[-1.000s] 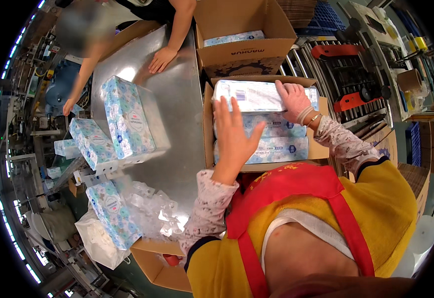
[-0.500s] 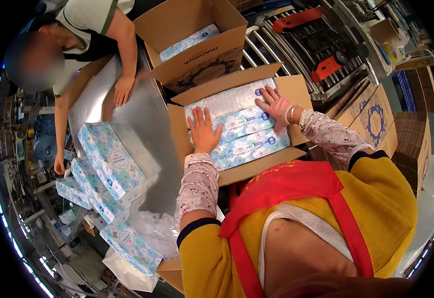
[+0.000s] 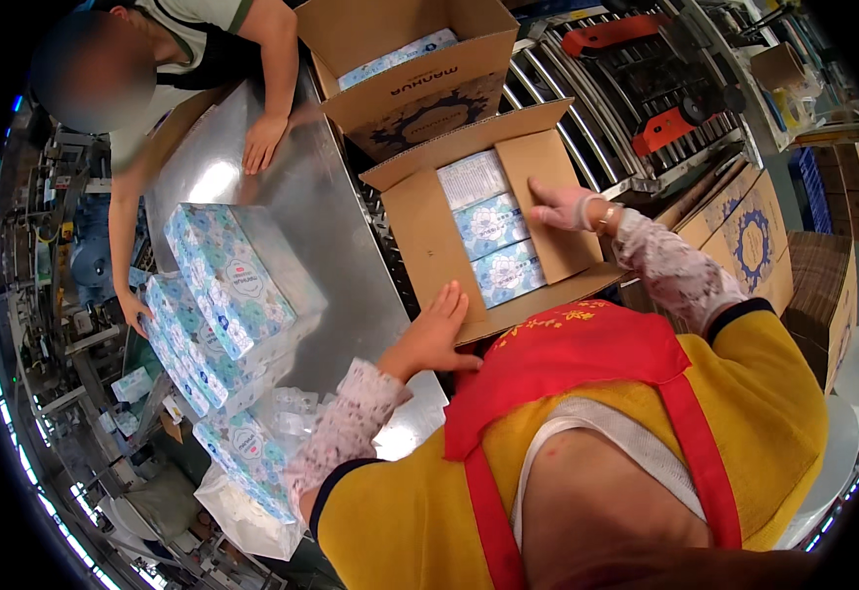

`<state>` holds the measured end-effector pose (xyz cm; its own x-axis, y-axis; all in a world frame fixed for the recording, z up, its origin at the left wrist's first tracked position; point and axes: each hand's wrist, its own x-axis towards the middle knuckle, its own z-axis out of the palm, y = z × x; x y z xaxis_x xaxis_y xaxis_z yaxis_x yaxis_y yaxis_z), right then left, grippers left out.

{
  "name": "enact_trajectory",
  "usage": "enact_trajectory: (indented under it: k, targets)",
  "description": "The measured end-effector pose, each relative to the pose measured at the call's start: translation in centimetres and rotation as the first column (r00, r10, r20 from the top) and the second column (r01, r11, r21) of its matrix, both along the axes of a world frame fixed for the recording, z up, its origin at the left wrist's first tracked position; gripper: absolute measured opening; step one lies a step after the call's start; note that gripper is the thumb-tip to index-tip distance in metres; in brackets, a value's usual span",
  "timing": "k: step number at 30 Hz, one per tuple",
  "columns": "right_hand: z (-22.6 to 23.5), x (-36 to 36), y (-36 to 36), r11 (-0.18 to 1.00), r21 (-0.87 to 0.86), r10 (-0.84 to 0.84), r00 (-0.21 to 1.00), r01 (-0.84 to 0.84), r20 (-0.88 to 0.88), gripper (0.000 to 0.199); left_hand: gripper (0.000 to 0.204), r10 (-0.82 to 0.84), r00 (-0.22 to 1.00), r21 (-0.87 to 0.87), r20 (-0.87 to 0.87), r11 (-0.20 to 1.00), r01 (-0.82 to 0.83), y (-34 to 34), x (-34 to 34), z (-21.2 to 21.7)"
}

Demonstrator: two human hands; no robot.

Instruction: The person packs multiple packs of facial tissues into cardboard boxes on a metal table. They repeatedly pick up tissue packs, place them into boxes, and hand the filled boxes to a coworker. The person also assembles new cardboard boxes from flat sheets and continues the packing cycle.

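Observation:
In front of me stands an open cardboard box (image 3: 414,231) packed with blue-and-white floral tissue packs (image 3: 488,224). Its left and right flaps are folded inward over the packs, which show in the gap between them. My left hand (image 3: 437,332) is open, thumb apart, with its fingertips at the near end of the left flap (image 3: 436,251). On the folded right flap (image 3: 552,236) lies my right hand (image 3: 565,208), in a thin glove, its fingers against the cardboard and not gripping it. The far flap (image 3: 469,147) stands up; the near flap (image 3: 547,300) leans outward.
Behind stands another open box (image 3: 429,108) with floral packs inside. More packs (image 3: 237,285) are stacked on the metal table (image 3: 336,246) at left, where a co-worker's hands (image 3: 264,143) rest. A roller conveyor (image 3: 557,88) runs at far right, beside flattened cartons (image 3: 744,236).
Both hands have left the packs. The left and right flaps have been folded inward. My left hand has moved nearer to me, to the box's near left corner.

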<state>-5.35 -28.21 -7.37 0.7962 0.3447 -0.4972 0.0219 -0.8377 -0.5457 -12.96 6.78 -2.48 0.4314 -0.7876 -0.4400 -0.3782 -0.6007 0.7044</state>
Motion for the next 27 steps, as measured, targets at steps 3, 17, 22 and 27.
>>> enact_trajectory:
  k: [3,17,22,27]
  targets:
    - [0.9,4.0,2.7,0.944,-0.247,0.199,0.975,-0.217,-0.095,0.063,0.089,-0.102,0.949,0.076,0.298,0.994,0.083,-2.9,6.7,-0.1]
    - [-3.5,-5.0,2.6,0.982,-0.141,-0.004,0.755,0.127,0.656,0.066,0.075,0.890,0.406,-0.400,-0.210,0.300,-0.866,-3.1,5.9,-10.9]
    - [-3.0,2.1,-2.4,0.691,-0.004,-0.677,0.649,0.723,0.347,0.041,0.063,0.917,0.334,-0.397,-0.216,0.230,-0.889,-5.7,5.0,-9.8]
    - [-3.4,10.0,-7.8,0.856,0.093,-0.456,0.657,0.509,0.600,0.042,0.070,0.980,0.055,-0.394,-0.189,-0.024,-0.919,-15.8,3.4,-10.4]
